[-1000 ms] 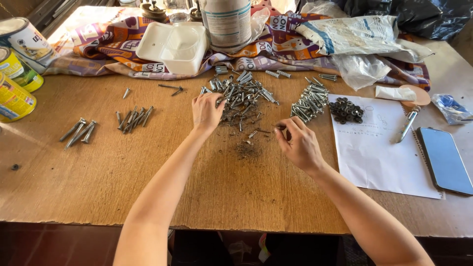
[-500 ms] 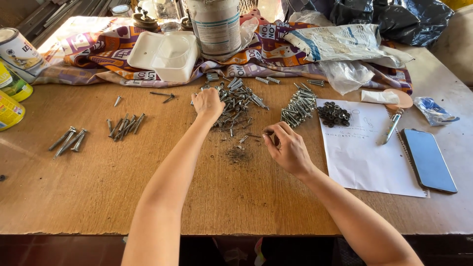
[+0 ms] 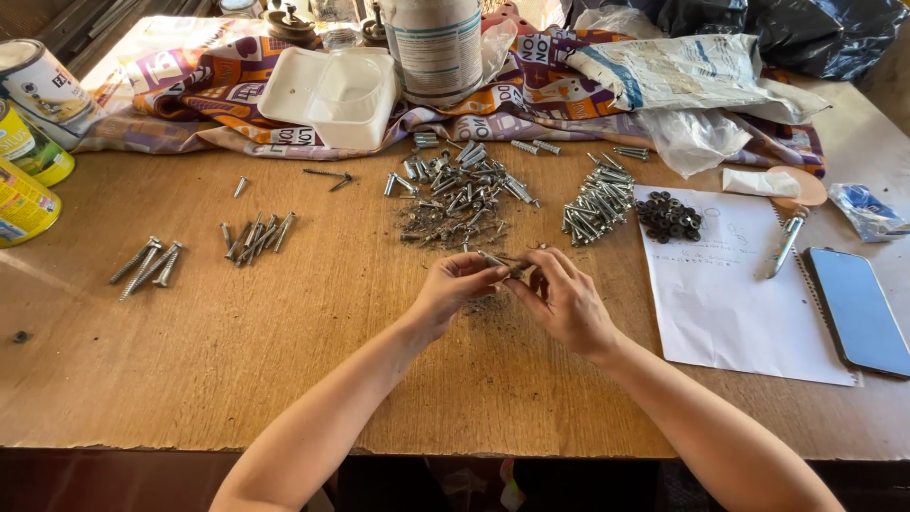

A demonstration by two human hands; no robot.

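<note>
Two bare hands meet over the middle of a scuffed wooden worktop (image 3: 237, 379). The left hand (image 3: 453, 289) and right hand (image 3: 561, 301) face each other, fingertips pinched together on a small grey metal screw (image 3: 500, 263) held just above the board; each grip is closed on this piece. Just beyond the hands lies a tangled heap of mixed screws (image 3: 455, 194), dull and threaded, with gritty debris beneath. To its right sits a neater pile of bright bolts (image 3: 597, 199), and beside that a cluster of small black washers (image 3: 669, 216) on a sheet of white paper (image 3: 730, 313). Two sorted groups of long screws (image 3: 254, 235) (image 3: 147, 265) lie well apart to the left. A white plastic tray (image 3: 327, 93) rests on patterned cloth (image 3: 190, 104) at the far edge; a dark smartphone (image 3: 858, 311) lies flat at right.
</note>
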